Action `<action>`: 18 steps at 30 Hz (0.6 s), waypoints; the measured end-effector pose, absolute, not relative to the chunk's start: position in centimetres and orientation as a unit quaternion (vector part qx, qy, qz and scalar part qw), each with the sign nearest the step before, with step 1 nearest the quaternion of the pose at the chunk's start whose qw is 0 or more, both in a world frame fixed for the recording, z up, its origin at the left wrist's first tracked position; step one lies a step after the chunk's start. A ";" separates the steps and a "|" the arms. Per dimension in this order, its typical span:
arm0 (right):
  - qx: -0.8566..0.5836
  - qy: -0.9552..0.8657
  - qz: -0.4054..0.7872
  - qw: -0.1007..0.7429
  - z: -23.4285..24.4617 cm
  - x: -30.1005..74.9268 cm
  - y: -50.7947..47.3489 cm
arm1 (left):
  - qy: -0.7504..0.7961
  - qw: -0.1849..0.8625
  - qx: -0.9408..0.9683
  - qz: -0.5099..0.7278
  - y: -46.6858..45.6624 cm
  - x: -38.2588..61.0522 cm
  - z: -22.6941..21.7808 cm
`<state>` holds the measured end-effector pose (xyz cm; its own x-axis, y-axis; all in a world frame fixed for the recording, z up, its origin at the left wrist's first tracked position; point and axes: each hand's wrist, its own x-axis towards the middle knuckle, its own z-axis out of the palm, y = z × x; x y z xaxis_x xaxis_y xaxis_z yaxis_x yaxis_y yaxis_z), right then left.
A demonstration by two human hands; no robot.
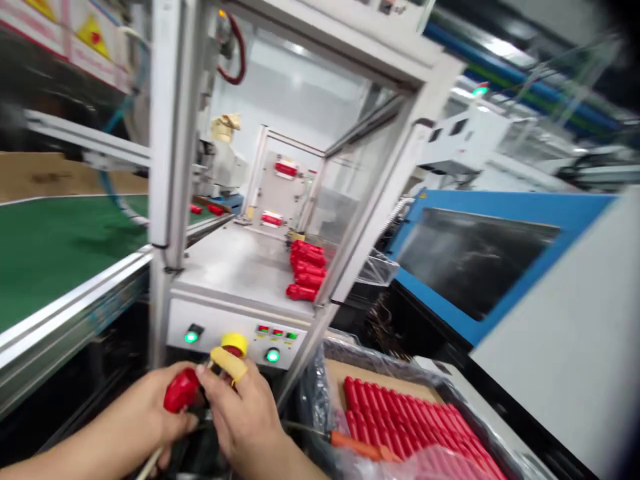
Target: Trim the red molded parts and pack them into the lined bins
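In the head view, my left hand [160,407] is closed around a glossy red plastic part [181,390], its rounded end pointing up. A thin pale strip shows below that hand; what it belongs to is unclear. My right hand [247,410] is close beside it, thumb and fingers pinched together at the red part's right side. A yellow finger cot [229,364] covers one of its fingers. Something small and dark shows between the right fingertips, too blurred to name. Both hands are in front of the machine's control panel [220,319].
Red parts [306,270] lie on the white machine table [235,267] inside an aluminium frame [167,133]. A plastic-lined box [313,400] at right holds rows of red parts, with an orange-handled tool [360,445] at its near edge. A green conveyor [65,247] runs left; a blue-grey machine [440,200] stands right.
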<state>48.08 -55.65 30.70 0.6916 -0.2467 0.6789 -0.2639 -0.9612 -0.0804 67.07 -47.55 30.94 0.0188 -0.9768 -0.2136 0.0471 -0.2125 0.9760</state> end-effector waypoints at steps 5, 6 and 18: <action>0.911 0.047 0.393 -0.116 30.6 53.2 -51.0 | -0.249 0.524 0.561 -0.590 -37.4 66.1 32.8; 0.916 0.073 0.370 -0.136 30.4 54.0 -50.2 | -0.220 0.544 0.560 -0.585 -35.3 66.4 33.2; 0.889 0.142 0.025 -0.434 31.8 61.4 -45.8 | 0.141 0.869 0.257 -0.398 -21.0 62.6 28.6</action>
